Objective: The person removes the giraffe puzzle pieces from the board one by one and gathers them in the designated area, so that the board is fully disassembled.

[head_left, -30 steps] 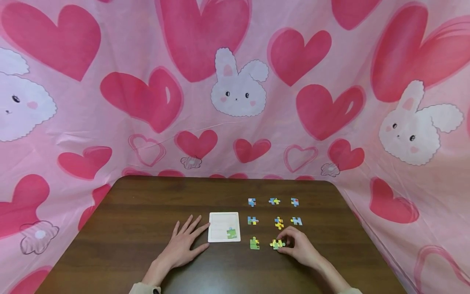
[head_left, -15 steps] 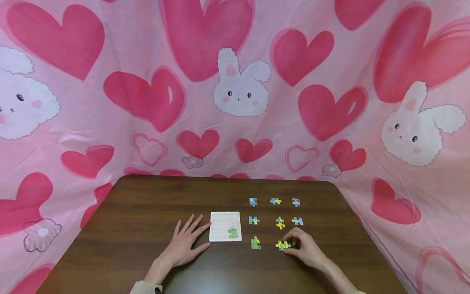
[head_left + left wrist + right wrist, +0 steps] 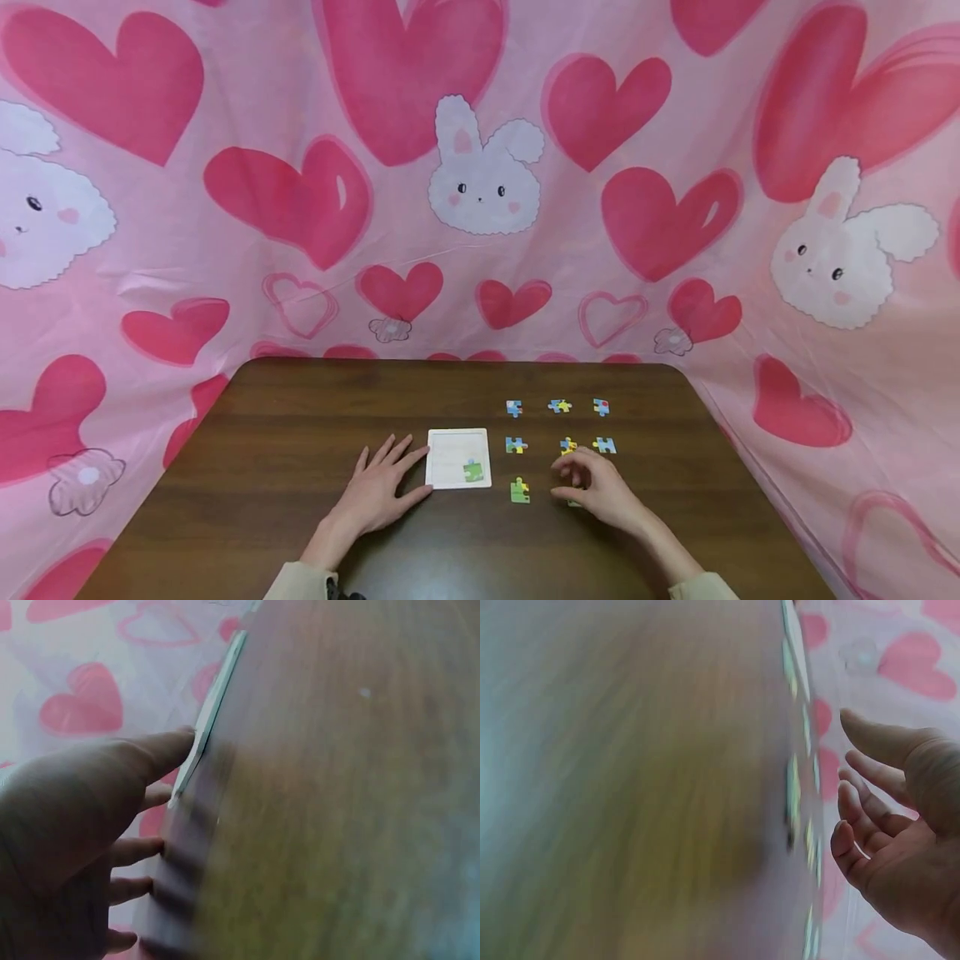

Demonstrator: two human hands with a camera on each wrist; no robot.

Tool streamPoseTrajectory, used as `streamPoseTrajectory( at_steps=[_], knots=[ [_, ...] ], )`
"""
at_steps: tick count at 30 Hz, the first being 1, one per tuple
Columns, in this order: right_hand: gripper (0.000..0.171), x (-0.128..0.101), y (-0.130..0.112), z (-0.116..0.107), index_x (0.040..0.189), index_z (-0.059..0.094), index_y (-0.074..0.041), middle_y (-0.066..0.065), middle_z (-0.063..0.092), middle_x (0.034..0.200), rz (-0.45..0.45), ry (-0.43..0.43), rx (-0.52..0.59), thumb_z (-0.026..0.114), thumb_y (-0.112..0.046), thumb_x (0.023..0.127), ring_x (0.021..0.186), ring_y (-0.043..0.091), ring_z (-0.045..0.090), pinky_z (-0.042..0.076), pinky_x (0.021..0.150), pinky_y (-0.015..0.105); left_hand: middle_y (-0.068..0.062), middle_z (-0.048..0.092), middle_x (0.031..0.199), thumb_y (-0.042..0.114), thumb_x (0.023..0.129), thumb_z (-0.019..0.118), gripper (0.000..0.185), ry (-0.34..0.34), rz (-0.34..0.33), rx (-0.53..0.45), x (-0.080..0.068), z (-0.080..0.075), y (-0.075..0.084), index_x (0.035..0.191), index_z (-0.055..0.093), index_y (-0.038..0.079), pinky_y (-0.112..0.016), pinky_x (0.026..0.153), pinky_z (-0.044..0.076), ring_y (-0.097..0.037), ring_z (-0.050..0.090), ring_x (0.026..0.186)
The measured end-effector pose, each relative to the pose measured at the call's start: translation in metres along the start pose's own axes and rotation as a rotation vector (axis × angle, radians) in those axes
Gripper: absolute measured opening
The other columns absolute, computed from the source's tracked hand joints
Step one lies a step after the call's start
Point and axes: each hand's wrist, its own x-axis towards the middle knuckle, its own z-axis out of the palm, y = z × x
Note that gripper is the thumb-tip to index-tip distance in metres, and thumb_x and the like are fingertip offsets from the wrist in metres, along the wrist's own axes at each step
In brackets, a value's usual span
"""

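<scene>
My white tray holds one green piece. My left hand lies flat, touching it. My right hand hovers loosely open, holding nothing.

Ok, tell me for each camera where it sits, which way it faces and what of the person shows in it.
Head: worn on the head, looking forward and down at the brown table, white puzzle tray and loose puzzle pieces; both hands and sleeves show.
Left wrist: low beside the left hand, looking along the tabletop at the tray's edge; only the flat fingers show.
Right wrist: beside the right hand, facing blurred pieces edge-on; only loosely curled fingers show.
Shared: head and left wrist views both show the left hand at the tray.
</scene>
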Motion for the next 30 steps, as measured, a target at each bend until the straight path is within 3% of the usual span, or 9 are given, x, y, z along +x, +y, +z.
streamPoseTrajectory(
  at_steps=[5,9,12,16,19,22,30],
  knots=[
    [0.030,0.027,-0.017,0.025,0.111,0.077,0.000,0.009,0.068,0.091,0.014,-0.131,0.044,0.093,-0.010,0.088,0.076,0.011,0.057,0.048,0.068,0.021,-0.018,0.052,0.169,0.061,0.096,0.077,0.072,0.010,-0.014,0.046,0.007,0.002,0.004,0.156,0.063,0.022,-0.081,0.127,0.023,-0.048,0.041,0.161],
    [0.033,0.046,-0.023,0.045,0.113,0.076,0.001,0.009,0.066,0.090,-0.052,-0.195,0.049,0.093,-0.013,0.088,0.073,0.006,0.054,0.049,0.067,0.020,-0.019,0.051,0.169,0.062,0.095,0.077,0.074,0.023,-0.019,0.060,0.011,0.005,0.004,0.156,0.063,0.022,-0.082,0.126,0.024,-0.048,0.041,0.161],
    [0.035,0.057,-0.009,0.061,0.114,0.076,0.000,0.006,0.064,0.089,-0.126,-0.208,0.041,0.092,-0.019,0.090,0.072,0.003,0.052,0.048,0.065,0.020,-0.018,0.051,0.170,0.063,0.095,0.077,0.075,0.025,-0.026,0.069,0.011,0.007,0.004,0.156,0.063,0.023,-0.083,0.125,0.025,-0.047,0.040,0.162],
    [0.044,0.071,0.024,0.086,0.118,0.076,-0.009,-0.003,0.062,0.091,-0.168,-0.218,-0.005,0.093,-0.039,0.091,0.075,0.001,0.051,0.046,0.065,0.018,-0.017,0.049,0.171,0.065,0.095,0.076,0.076,0.019,-0.036,0.084,0.011,0.009,0.005,0.158,0.061,0.024,-0.083,0.125,0.025,-0.047,0.039,0.162],
    [0.051,0.079,0.042,0.101,0.117,0.076,-0.015,-0.009,0.060,0.091,-0.150,-0.225,-0.065,0.094,-0.050,0.085,0.076,-0.002,0.050,0.046,0.067,0.016,-0.017,0.049,0.171,0.065,0.096,0.075,0.077,0.013,-0.034,0.089,0.010,0.009,0.006,0.159,0.060,0.023,-0.083,0.125,0.024,-0.046,0.039,0.163],
    [0.047,0.082,0.050,0.111,0.112,0.077,-0.017,-0.013,0.058,0.088,-0.133,-0.217,-0.106,0.098,-0.046,0.081,0.075,-0.004,0.049,0.045,0.068,0.016,-0.018,0.048,0.172,0.064,0.097,0.073,0.077,0.006,-0.029,0.079,0.009,0.007,0.008,0.160,0.059,0.022,-0.084,0.125,0.022,-0.047,0.037,0.164],
    [0.036,0.079,0.038,0.117,0.102,0.074,-0.022,-0.015,0.055,0.092,-0.002,-0.192,-0.140,0.100,-0.035,0.081,0.078,-0.004,0.048,0.045,0.072,0.016,-0.023,0.041,0.175,0.060,0.101,0.070,0.077,-0.008,-0.006,0.031,0.005,0.005,0.011,0.163,0.054,0.018,-0.089,0.123,0.015,-0.053,0.031,0.164]
  ],
)
